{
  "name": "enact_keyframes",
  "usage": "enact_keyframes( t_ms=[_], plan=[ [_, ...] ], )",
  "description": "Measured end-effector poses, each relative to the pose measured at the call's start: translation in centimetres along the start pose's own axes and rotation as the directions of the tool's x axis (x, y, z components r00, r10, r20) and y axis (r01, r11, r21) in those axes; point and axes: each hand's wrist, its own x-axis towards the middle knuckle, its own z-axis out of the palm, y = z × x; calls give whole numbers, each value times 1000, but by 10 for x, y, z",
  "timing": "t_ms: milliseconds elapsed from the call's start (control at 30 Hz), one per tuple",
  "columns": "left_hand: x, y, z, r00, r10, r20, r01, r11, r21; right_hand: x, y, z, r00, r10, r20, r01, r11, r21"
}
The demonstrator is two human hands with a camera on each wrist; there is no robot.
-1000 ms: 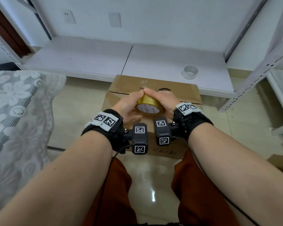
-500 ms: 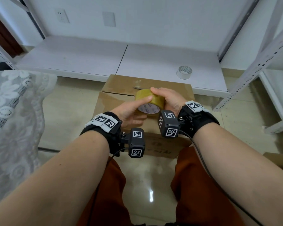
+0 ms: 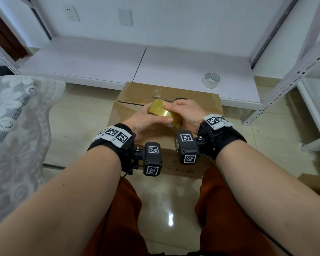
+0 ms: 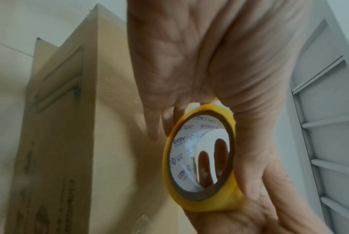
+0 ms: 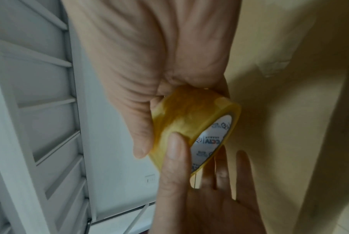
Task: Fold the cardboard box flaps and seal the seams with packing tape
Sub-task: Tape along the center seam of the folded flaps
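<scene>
Two hands meet over one cardboard box (image 3: 129, 115) standing on the tiled floor (image 3: 78, 115), its top flaps folded down. Behind the box: low white shelf board (image 3: 103, 58) carrying a clear tape roll (image 3: 211, 80). Left of the box: lace cloth (image 3: 17, 117). On the box's far flap, partly hidden by the hands: scissors (image 3: 162, 98). Just above the box top: yellow packing tape roll (image 3: 160, 110), tilted, held off the cardboard. Right hand (image 3: 187, 111) grips the roll, fingers curled over its outer band. Left hand (image 3: 144, 124) holds it too, thumb pressed on the band, fingers behind the core.
</scene>
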Motion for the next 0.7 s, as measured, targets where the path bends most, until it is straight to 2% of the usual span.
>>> enact_keyframes(
  t_ms=[200,433,567,700],
  plan=[
    [-3,3,-2,1000,-31,-2,31,989,-143,-7,-8,-3,996,22,88,-35,988,148],
    [-3,6,-3,998,-56,-12,52,977,-209,-12,-12,-9,981,56,185,-90,979,181],
    [-4,8,0,998,-60,-22,53,967,-249,-11,-9,-5,987,73,147,-101,975,197],
    [-6,10,3,998,-67,-20,59,963,-262,-6,-5,-3,995,82,52,-88,987,133]
  ],
)
